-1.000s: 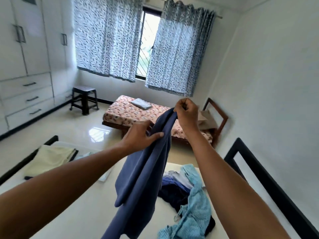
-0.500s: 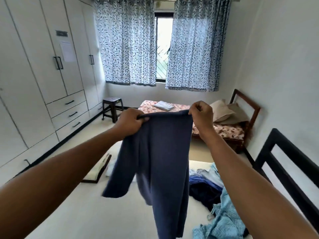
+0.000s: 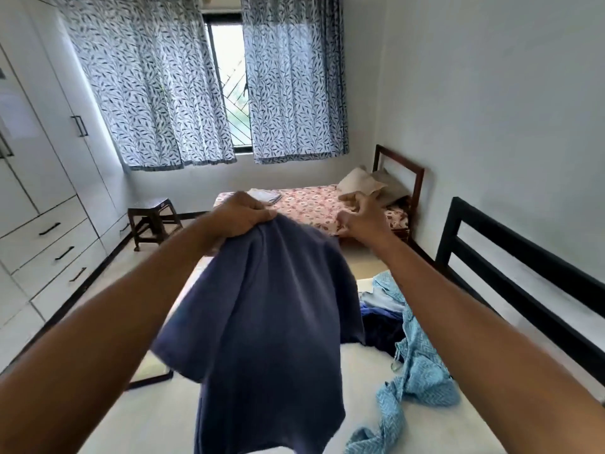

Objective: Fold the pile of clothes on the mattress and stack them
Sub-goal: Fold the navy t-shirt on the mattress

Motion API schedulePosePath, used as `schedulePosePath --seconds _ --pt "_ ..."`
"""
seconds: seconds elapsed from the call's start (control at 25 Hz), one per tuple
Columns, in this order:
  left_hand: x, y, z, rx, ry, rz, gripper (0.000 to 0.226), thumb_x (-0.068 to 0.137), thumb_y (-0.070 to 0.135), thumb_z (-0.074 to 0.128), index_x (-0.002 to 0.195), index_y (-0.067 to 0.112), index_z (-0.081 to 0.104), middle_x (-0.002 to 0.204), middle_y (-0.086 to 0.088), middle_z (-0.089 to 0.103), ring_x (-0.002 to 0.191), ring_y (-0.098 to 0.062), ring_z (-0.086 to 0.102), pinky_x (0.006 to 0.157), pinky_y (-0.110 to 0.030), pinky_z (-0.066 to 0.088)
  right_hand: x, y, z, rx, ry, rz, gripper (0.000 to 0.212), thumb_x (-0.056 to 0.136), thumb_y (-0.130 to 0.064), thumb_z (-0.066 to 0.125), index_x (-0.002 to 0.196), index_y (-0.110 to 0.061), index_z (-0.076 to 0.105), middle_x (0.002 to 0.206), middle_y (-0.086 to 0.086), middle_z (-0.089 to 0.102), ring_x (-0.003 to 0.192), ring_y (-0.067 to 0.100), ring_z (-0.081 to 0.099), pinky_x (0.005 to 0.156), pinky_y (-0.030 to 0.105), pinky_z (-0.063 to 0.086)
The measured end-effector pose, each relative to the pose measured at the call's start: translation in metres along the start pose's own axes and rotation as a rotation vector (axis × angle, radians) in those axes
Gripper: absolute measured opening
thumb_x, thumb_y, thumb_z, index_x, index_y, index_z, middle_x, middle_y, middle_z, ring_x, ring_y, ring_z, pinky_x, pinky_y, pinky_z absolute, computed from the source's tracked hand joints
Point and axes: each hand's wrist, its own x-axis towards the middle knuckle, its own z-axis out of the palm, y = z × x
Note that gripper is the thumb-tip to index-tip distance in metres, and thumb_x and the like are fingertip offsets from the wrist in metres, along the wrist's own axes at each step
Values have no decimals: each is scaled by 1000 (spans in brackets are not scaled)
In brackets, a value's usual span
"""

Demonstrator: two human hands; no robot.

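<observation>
My left hand (image 3: 240, 213) grips the top edge of a dark blue garment (image 3: 265, 322), which hangs bunched in the air over the white mattress (image 3: 343, 388). My right hand (image 3: 361, 216) is off the cloth to its right, fingers loosely curled and holding nothing. A pile of clothes lies on the mattress at the right: a light blue patterned piece (image 3: 419, 375) draped over a dark navy one (image 3: 381, 329).
A black bed frame (image 3: 510, 257) runs along the right wall. Across the floor stands a second bed (image 3: 311, 204) with a floral sheet, pillows and a folded cloth. White wardrobes (image 3: 49, 191) line the left wall, with a dark stool (image 3: 152, 217) nearby.
My right hand has let go of the blue garment's top edge and moved right. The garment, spread between both hands before, now hangs bunched from my left hand alone.
</observation>
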Motion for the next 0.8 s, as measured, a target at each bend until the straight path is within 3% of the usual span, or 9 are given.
schedulePosePath --seconds 0.04,0.12,0.2,0.28,0.4,0.48,0.6,0.68,0.8 --pt "-2 -7 11 5 6 -15 50 96 22 72 52 14 49 45 11 36 43 -3 31 51 -26 29 -18 -3 11 47 -67 55 14 92 -19 70 105 -13 71 111 12 74 91 24 72 85 48 63" --pt "-8 -10 33 -16 35 -45 57 92 19 74 42 13 48 44 10 37 43 -3 30 52 -28 27 -54 -19 31 167 -365 280 47 97 -47 66 96 0 72 96 22 75 75 30 72 78 51 64" --pt "-19 -3 52 -66 63 -56 46 89 19 75 46 15 60 48 4 47 51 -8 38 55 -28 33 -67 -28 49 221 -679 485 81 88 -79 54 99 -1 71 93 20 73 81 31 71 73 42 63" --pt "-33 3 64 -42 64 -7 25 90 20 73 66 11 72 62 -5 63 60 -14 51 60 -35 43 -67 -33 55 265 -824 504 72 91 -76 50 106 -8 71 97 14 73 92 28 71 78 40 60" --pt "-60 0 53 -296 -177 12 15 98 11 66 105 -2 73 93 -21 76 81 -29 73 71 -38 61 -54 -38 60 233 -842 387 29 103 -29 53 88 -12 72 84 9 72 81 23 67 81 40 54" --pt "-73 -9 32 -502 -299 -5 23 101 10 63 119 -2 69 104 -21 77 89 -33 77 68 -34 62 -44 -41 62 -39 -787 206 32 96 -11 57 68 -15 72 72 2 69 73 20 63 77 37 49" --pt "-78 -37 1 -482 -26 -77 18 99 15 66 110 3 74 94 -15 79 74 -24 75 65 -32 59 -39 -50 68 -565 -693 -197 16 92 -16 62 84 -21 75 90 -3 71 96 20 62 83 33 47" --pt "-81 -61 -8 -459 69 -144 15 98 12 67 109 4 74 92 -15 79 76 -31 75 69 -34 56 -42 -54 69 -630 -703 -355 22 95 -11 59 88 -29 69 95 -10 68 101 16 60 84 31 46" --pt "-88 -86 4 -290 64 -138 20 94 14 73 114 9 71 99 -11 79 94 -35 75 74 -37 59 -41 -56 73 -654 -763 -449 21 96 -19 65 107 -33 77 108 -13 75 104 10 66 92 36 54"
